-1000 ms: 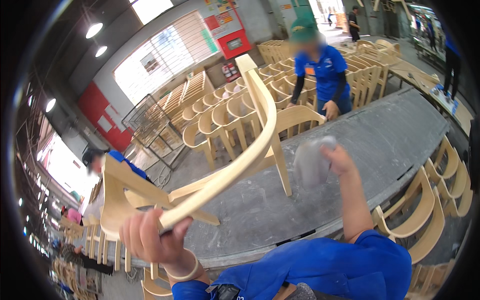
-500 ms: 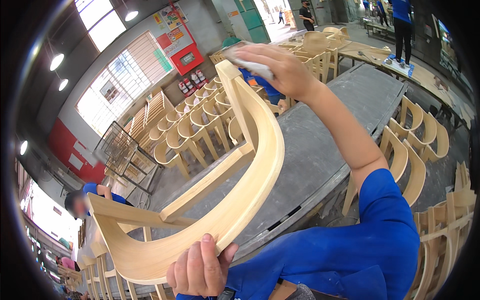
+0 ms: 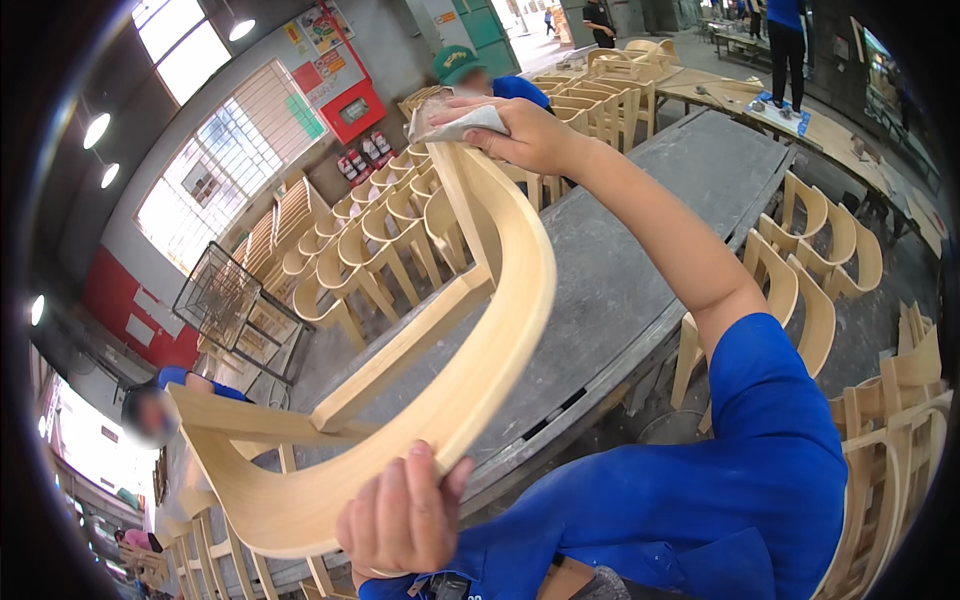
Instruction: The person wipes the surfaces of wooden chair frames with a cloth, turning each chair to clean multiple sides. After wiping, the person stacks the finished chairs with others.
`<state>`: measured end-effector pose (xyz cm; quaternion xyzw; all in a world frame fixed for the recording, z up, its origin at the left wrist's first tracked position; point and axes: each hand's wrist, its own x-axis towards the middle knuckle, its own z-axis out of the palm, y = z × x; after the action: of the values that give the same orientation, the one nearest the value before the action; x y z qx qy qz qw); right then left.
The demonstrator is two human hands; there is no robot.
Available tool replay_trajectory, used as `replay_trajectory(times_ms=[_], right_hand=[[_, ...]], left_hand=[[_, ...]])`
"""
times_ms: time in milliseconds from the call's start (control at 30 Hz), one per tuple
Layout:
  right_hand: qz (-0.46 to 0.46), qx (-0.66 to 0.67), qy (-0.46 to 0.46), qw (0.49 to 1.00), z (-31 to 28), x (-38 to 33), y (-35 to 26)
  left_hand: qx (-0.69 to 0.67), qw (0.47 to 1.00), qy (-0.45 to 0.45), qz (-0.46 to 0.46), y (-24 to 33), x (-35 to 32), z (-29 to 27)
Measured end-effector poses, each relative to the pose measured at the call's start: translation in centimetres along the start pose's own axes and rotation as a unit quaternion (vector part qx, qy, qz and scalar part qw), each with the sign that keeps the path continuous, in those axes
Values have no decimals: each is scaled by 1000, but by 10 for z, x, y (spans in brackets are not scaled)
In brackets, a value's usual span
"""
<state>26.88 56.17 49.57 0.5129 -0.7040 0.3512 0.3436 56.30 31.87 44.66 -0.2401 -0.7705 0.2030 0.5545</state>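
A pale wooden chair frame (image 3: 505, 325) with a curved back rail stands tilted in front of me, joined by a straight crossbar. My left hand (image 3: 400, 515) grips the lower part of the curve, fingers over its edge. At the frame's upper end, my right hand (image 3: 510, 130) holds a grey-white sheet of sandpaper (image 3: 470, 122) against the top of the leg. The right arm is stretched out over the table; part of the sheet is hidden under the fingers.
A long grey table (image 3: 630, 210) runs behind the frame. Rows of similar frames (image 3: 385, 240) stand beyond it, and more lean at the right (image 3: 800, 300). A person in a green cap (image 3: 458, 62) is across the table; another person in blue (image 3: 150, 405) is at the left.
My right hand has come down and left with the sandpaper, from above the leg onto its top end. The view has shifted slightly; my left hand keeps its grip.
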Motion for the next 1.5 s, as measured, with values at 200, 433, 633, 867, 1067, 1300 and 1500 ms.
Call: replay_trajectory(times_ms=[200, 433, 633, 867, 1067, 1300, 1500], right_hand=[[-74, 40, 11, 996, -3, -35, -10], [-178, -6, -33, 984, -12, -11, 14], [-240, -76, 32, 967, -37, -29, 14], [-213, 84, -42, 972, -12, -53, 12], [-200, 158, -64, 965, -8, -99, -32], [-169, 119, -21, 978, -13, -74, -25], [-226, -7, -54, 973, 8, -78, -87]], left_hand=[[19, 993, 0, -113, 11, 2, 6], [89, 980, 55, -168, 23, -1, 9], [73, 975, 61, -200, 28, 8, 12], [68, 973, 51, -216, 35, 10, 7], [67, 973, 36, -219, 38, 13, 5], [44, 977, 35, -208, 26, 23, 16], [43, 983, 53, -168, 4, 36, 39]])
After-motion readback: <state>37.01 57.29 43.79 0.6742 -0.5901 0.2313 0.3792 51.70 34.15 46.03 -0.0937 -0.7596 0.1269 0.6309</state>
